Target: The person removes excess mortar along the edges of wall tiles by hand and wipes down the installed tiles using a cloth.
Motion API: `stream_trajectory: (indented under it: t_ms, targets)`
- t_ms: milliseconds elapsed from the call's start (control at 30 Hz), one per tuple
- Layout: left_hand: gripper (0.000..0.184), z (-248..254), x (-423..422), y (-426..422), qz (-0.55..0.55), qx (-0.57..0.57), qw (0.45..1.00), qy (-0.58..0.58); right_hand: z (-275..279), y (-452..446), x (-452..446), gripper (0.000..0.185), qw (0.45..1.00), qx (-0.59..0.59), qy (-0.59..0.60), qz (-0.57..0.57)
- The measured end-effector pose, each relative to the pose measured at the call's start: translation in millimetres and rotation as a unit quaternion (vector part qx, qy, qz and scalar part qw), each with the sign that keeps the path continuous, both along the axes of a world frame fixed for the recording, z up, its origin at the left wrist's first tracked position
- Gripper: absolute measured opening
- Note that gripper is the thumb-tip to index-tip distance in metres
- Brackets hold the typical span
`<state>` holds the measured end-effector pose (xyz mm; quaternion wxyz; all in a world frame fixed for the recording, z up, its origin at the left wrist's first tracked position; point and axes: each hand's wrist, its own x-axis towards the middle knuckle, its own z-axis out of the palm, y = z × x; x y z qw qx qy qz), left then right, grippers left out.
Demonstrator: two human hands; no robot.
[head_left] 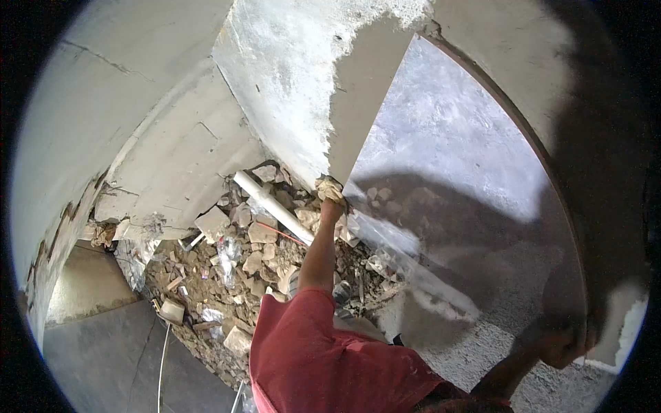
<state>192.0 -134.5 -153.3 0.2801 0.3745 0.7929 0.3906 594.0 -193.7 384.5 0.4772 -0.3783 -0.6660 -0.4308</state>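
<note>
My left hand (332,199) reaches forward to the lower corner of a partly plastered wall face (365,82). Its fingers are closed round a crumpled, tan, cloth-like lump (328,186), which meets the wall's bottom edge. Fresh grey-brown plaster covers one side of that face; the other side is whitish and rough. At the lower right, in shadow, my right hand (561,346) is closed beside the lower end of a long wall edge (561,186), which the lens bends. What it grips, if anything, is too dark to make out.
Broken rubble (251,255) covers the ground round my feet, with plastic scraps among it. A white pipe (272,204) lies across the rubble, near a thin orange strip (281,233). Grey floor (117,358) stretches to the lower left. A cracked pale wall (175,151) stands at the left.
</note>
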Motion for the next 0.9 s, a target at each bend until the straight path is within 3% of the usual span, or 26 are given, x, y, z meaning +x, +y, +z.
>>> stream_trajectory:
  t_ms: [33, 100, 233, 300, 367, 433, 500, 600, 633, 700, 733, 767, 800, 867, 900]
  targets:
    - [0.033, -3, -5, 5, -0.019, -0.069, 0.997, 0.037, 2, -2, -1, 0.017, 1.0, -0.007, 0.002, -0.01]
    - [0.035, 12, -8, -1, 0.055, -0.09, 0.988, -0.116, 6, -4, 1, 0.017, 1.0, -0.022, -0.002, -0.015]
    - [0.026, 168, -14, -20, 0.026, 0.015, 0.992, -0.119, 19, -6, 4, 0.018, 0.995, -0.047, -0.086, -0.035]
    - [0.028, 211, -20, -25, -0.012, 0.14, 0.98, -0.143, 21, -11, 14, 0.019, 0.988, -0.069, -0.108, -0.084]
    - [0.028, 229, -38, -16, -0.099, 0.174, 0.967, -0.157, 20, -11, 24, 0.02, 0.982, -0.104, -0.101, -0.119]
    - [0.031, 307, -34, -19, -0.09, 0.187, 0.97, -0.122, 20, -11, 29, 0.021, 0.977, -0.152, -0.087, -0.124]
    - [0.031, 373, -29, -23, -0.1, 0.284, 0.946, -0.118, 22, -10, 16, 0.023, 0.985, -0.116, -0.095, -0.087]
    - [0.03, 446, -32, -25, -0.103, 0.353, 0.927, -0.079, 24, -12, 8, 0.026, 0.987, -0.11, -0.094, -0.068]
    - [0.029, 477, -33, -34, -0.109, 0.308, 0.933, -0.151, 25, -15, 10, 0.027, 0.986, -0.119, -0.094, -0.07]
    - [0.026, 530, -32, -59, -0.095, 0.361, 0.906, -0.199, 23, -14, 16, 0.027, 0.989, -0.097, -0.102, -0.043]
    - [0.024, 552, -28, -75, -0.032, 0.388, 0.907, -0.159, 21, -12, 21, 0.027, 0.99, -0.088, -0.104, -0.032]
    - [0.021, 563, -26, -90, 0.029, 0.411, 0.903, -0.12, 15, -6, 31, 0.028, 0.991, -0.092, -0.096, -0.031]
    - [0.02, 547, -46, -95, 0.015, 0.41, 0.911, -0.053, 7, 2, 45, 0.029, 0.991, -0.098, -0.089, -0.032]
    - [0.022, 529, -69, -109, -0.007, 0.499, 0.855, -0.144, 7, 3, 40, 0.031, 0.996, -0.083, -0.032, 0.021]
    - [0.025, 526, -65, -122, -0.006, 0.57, 0.766, -0.297, 14, -1, 14, 0.032, 0.995, -0.061, 0.017, 0.077]
